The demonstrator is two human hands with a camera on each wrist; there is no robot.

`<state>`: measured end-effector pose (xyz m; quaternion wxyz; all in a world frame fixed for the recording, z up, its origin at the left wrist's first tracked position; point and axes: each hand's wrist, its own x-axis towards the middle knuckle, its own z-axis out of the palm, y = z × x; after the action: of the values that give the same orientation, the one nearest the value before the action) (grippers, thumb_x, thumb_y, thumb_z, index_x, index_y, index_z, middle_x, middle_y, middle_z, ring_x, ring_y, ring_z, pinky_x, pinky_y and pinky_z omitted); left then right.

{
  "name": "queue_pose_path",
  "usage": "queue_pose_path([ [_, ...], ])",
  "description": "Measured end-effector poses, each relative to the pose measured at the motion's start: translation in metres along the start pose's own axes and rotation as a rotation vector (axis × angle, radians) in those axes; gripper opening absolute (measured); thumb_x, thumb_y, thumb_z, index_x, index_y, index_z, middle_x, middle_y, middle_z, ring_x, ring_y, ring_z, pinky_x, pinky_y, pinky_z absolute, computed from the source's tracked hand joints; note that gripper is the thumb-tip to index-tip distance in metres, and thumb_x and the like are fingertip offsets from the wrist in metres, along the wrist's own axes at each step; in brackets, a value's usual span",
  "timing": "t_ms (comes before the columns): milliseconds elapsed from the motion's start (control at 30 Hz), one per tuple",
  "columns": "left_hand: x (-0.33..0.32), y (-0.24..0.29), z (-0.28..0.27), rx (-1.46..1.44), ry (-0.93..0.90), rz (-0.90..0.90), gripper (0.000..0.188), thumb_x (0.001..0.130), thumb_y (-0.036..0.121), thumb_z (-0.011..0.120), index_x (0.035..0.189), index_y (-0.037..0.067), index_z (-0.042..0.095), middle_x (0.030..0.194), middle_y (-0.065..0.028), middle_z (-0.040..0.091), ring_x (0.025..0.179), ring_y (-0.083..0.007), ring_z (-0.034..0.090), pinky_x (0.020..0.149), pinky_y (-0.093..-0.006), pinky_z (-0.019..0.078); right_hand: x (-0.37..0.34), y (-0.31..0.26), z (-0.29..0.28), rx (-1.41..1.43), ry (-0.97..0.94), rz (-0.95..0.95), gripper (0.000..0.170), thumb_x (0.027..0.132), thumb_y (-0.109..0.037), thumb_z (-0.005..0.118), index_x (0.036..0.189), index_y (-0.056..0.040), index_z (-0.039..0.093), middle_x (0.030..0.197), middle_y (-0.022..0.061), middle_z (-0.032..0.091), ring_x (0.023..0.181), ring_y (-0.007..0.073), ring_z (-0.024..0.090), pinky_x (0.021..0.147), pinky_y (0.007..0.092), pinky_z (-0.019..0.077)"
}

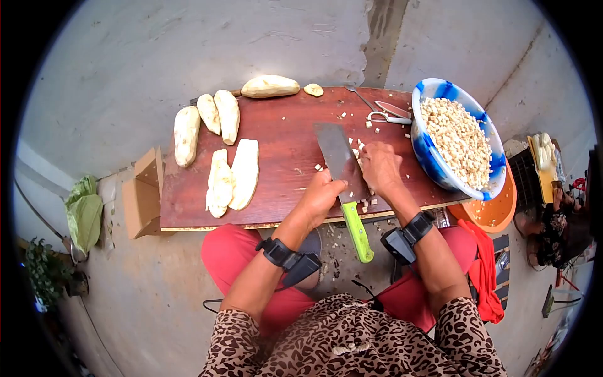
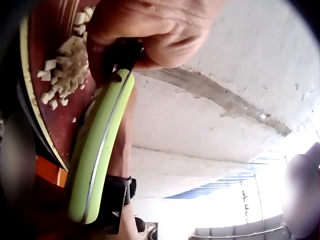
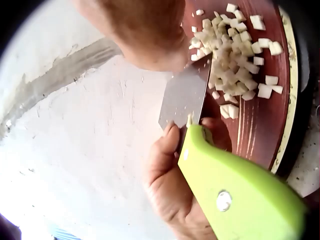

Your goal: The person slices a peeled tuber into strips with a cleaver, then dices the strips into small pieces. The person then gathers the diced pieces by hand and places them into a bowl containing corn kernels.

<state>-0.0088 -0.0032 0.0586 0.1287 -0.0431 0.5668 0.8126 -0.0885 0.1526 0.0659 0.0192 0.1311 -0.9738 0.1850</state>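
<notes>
My left hand (image 1: 321,196) pinches a cleaver (image 1: 336,151) at the base of its blade, just ahead of the lime-green handle (image 1: 357,232), which points back toward my lap. In the right wrist view the left thumb and fingers close on both sides of the blade (image 3: 186,92). My right hand (image 1: 382,166) is bent down beside the far part of the blade, its fingertips hidden; I cannot tell whether it holds anything. Pale diced root cubes (image 3: 232,60) lie heaped on the red-brown board next to the blade, with a few strays around.
Several peeled pale roots (image 1: 187,136) and two long cut pieces (image 1: 245,174) lie on the left of the wooden table (image 1: 282,125). At right, a blue-and-white basin (image 1: 433,157) full of cubes overlaps an orange tub (image 1: 510,195). A peeler (image 1: 389,118) lies near the basin.
</notes>
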Motion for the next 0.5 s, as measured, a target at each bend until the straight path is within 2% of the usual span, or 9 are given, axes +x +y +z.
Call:
queue_pose_path([
  [100, 0.006, -0.001, -0.008, -0.043, 0.042, 0.034, 0.022, 0.092, 0.0, 0.05, 0.113, -0.001, 0.059, 0.103, -0.0072, 0.066, 0.092, -0.0162, 0.063, 0.083, -0.0326, 0.0517, -0.009, 0.018, 0.006, 0.009, 0.32, -0.078, 0.033, 0.085, -0.011, 0.063, 0.117, -0.0032, 0.065, 0.121, 0.0199, 0.063, 0.117, 0.0371, 0.054, 0.092, 0.0527, 0.043],
  [133, 0.007, -0.001, -0.004, -0.06, 0.12, 0.079, 0.021, 0.09, 0.002, 0.05, 0.106, -0.001, 0.062, 0.096, -0.0049, 0.067, 0.084, -0.0133, 0.062, 0.076, -0.0304, 0.0501, -0.013, 0.02, -0.001, 0.046, 0.331, -0.106, 0.035, 0.086, -0.011, 0.065, 0.12, -0.0015, 0.064, 0.119, 0.0241, 0.063, 0.113, 0.0392, 0.058, 0.089, 0.0522, 0.0456],
  [233, 0.007, 0.008, 0.004, -0.04, 0.253, 0.122, 0.019, 0.091, 0.001, 0.05, 0.104, -0.002, 0.062, 0.097, -0.0067, 0.068, 0.085, -0.0141, 0.063, 0.076, -0.0306, 0.0507, -0.029, 0.014, -0.023, 0.435, 0.158, -0.174, 0.036, 0.087, -0.012, 0.067, 0.12, 0.0013, 0.062, 0.114, 0.0272, 0.064, 0.105, 0.042, 0.061, 0.087, 0.0492, 0.0489],
  [267, 0.004, 0.012, 0.009, -0.03, 0.254, 0.178, 0.018, 0.091, 0.001, 0.05, 0.106, -0.002, 0.061, 0.098, -0.0075, 0.068, 0.086, -0.0139, 0.063, 0.075, -0.031, 0.0514, -0.039, 0.006, -0.032, 0.463, 0.082, -0.201, 0.037, 0.089, -0.015, 0.068, 0.12, 0.0032, 0.061, 0.11, 0.0285, 0.064, 0.1, 0.044, 0.063, 0.085, 0.0459, 0.051],
  [300, 0.007, 0.009, 0.01, -0.028, 0.271, 0.192, 0.019, 0.092, 0.001, 0.05, 0.106, -0.002, 0.06, 0.098, -0.0074, 0.068, 0.086, -0.0139, 0.063, 0.075, -0.0312, 0.0516, -0.051, 0.0, -0.037, 0.51, 0.072, -0.316, 0.042, 0.09, -0.019, 0.068, 0.124, 0.0039, 0.058, 0.108, 0.0271, 0.066, 0.102, 0.0435, 0.063, 0.087, 0.0463, 0.0506],
  [367, 0.012, 0.002, 0.01, -0.021, 0.305, 0.218, 0.019, 0.092, 0.0, 0.049, 0.107, -0.002, 0.059, 0.097, -0.0071, 0.067, 0.085, -0.0137, 0.063, 0.074, -0.0316, 0.0519, -0.073, -0.015, -0.054, 0.537, -0.206, -0.252, 0.053, 0.09, -0.023, 0.068, 0.133, 0.0033, 0.05, 0.114, 0.0286, 0.063, 0.104, 0.0443, 0.062, 0.088, 0.0477, 0.0507],
  [467, 0.009, 0.004, 0.021, -0.016, 0.255, 0.149, 0.018, 0.094, 0.003, 0.049, 0.109, 0.0, 0.059, 0.097, -0.0065, 0.066, 0.083, -0.0141, 0.063, 0.072, -0.0313, 0.0525, -0.091, -0.004, -0.033, 0.414, -0.085, -0.453, 0.057, 0.092, -0.019, 0.064, 0.14, 0.0017, 0.04, 0.118, 0.0302, 0.06, 0.104, 0.0457, 0.061, 0.087, 0.0496, 0.051],
  [500, 0.009, 0.003, 0.025, -0.002, 0.235, 0.138, 0.018, 0.095, 0.003, 0.048, 0.109, 0.001, 0.059, 0.098, -0.0065, 0.066, 0.082, -0.0144, 0.063, 0.071, -0.0312, 0.0528, -0.092, -0.002, -0.031, 0.383, -0.119, -0.404, 0.057, 0.092, -0.017, 0.062, 0.14, 0.0013, 0.039, 0.118, 0.0306, 0.059, 0.104, 0.046, 0.061, 0.086, 0.0503, 0.0509],
])
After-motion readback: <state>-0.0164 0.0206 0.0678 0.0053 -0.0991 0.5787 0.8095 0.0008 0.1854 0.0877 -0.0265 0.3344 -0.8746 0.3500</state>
